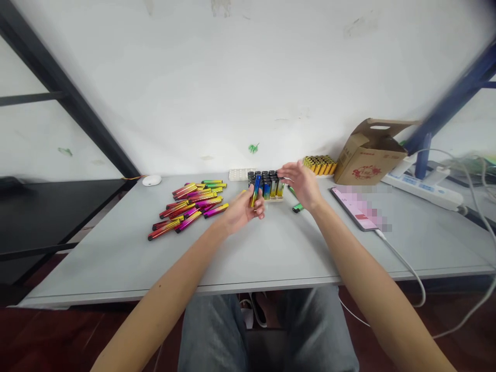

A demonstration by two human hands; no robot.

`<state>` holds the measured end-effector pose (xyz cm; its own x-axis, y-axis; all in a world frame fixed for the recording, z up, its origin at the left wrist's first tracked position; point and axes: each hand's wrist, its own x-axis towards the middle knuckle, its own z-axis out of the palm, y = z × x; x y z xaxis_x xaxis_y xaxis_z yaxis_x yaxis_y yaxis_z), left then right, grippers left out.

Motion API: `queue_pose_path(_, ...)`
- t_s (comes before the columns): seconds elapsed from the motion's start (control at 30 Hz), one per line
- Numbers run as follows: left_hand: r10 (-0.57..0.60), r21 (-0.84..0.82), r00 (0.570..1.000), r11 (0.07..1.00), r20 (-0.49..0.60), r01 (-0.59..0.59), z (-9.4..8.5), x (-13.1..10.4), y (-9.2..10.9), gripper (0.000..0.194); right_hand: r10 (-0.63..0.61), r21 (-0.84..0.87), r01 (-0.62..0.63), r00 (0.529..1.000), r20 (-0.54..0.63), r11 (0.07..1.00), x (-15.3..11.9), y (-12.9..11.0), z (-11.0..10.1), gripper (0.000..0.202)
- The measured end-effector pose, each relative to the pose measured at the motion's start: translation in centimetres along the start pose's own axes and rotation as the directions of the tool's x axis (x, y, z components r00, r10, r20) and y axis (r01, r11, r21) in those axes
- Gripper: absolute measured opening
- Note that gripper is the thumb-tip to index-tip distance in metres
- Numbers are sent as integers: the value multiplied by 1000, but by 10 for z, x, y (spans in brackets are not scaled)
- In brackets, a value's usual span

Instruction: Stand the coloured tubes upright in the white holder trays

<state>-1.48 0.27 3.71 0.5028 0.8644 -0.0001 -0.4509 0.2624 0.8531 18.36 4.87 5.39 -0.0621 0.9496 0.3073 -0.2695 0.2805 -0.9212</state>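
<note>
My left hand (pixel 245 209) is closed around a shiny blue-to-yellow lighter (pixel 255 191), held nearly upright just in front of a white rack (pixel 276 199). Several metallic lighters (pixel 273 186) stand in that rack with their black ends up. My right hand (pixel 299 182) is at the rack's right side, fingers stretched out and slightly spread, with nothing visible in them. Whether its fingertips touch the standing lighters I cannot tell. A green lighter (pixel 298 207) lies on the table below my right hand, partly hidden by it.
A loose pile of red, purple and yellow lighters (pixel 189 204) lies to the left. Behind stands a white perforated tray (pixel 240 174). To the right are a block of gold lighters (pixel 320 165), an opened cardboard box (pixel 370 160), a cabled phone (pixel 354 209) and a power strip (pixel 426 190). A white case (pixel 151 180) sits far left.
</note>
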Motion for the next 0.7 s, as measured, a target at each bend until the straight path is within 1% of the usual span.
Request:
queue_pose_path(0.1,55,81,998,995,-28,-53,-2,-1,2,34,-9,-55,-1,983,-181,998,12,4,-20,50)
queue_pose_path(0.17,58,127,998,990,-30,-54,-3,-1,2,32,-48,-148,6,958,-282,989,20,12,-36,51)
queue_pose_path(0.2,58,135,998,989,-32,-53,-3,-2,3,31,-81,-234,-1,936,-341,972,23,17,-45,52)
queue_pose_path(0.23,59,133,998,990,-37,-53,-3,-2,3,29,-123,-352,-23,914,-386,936,25,22,-54,52)
queue_pose_path(0.27,57,124,997,991,-46,-51,-3,-2,4,28,-175,-496,-59,894,-412,866,27,28,-63,52)
queue_pose_path(0.3,48,110,997,993,-57,-42,-3,-2,5,27,-217,-639,-109,886,-410,761,28,34,-72,51)
queue_pose_path(0.33,33,94,997,995,-65,-26,-3,-2,6,29,-211,-738,-170,895,-393,653,29,40,-79,52)
queue_pose_path(0.37,11,77,998,997,-69,-6,-3,-1,6,32,-172,-791,-218,911,-376,572,29,45,-85,53)
queue_pose_path(0.43,-31,47,998,998,-60,34,-3,0,7,41,-115,-847,-250,934,-339,469,29,54,-93,55)
queue_pose_path(0.5,-53,29,998,998,-43,54,-3,0,7,45,-99,-883,-245,946,-308,400,29,60,-96,53)
queue_pose_path(0.57,-70,33,997,997,-24,70,-2,1,5,45,-99,-904,-236,953,-288,357,29,62,-95,50)
queue_pose_path(0.7,-92,73,996,993,-19,93,-1,1,2,47,-88,-918,-228,959,-270,326,30,62,-94,49)
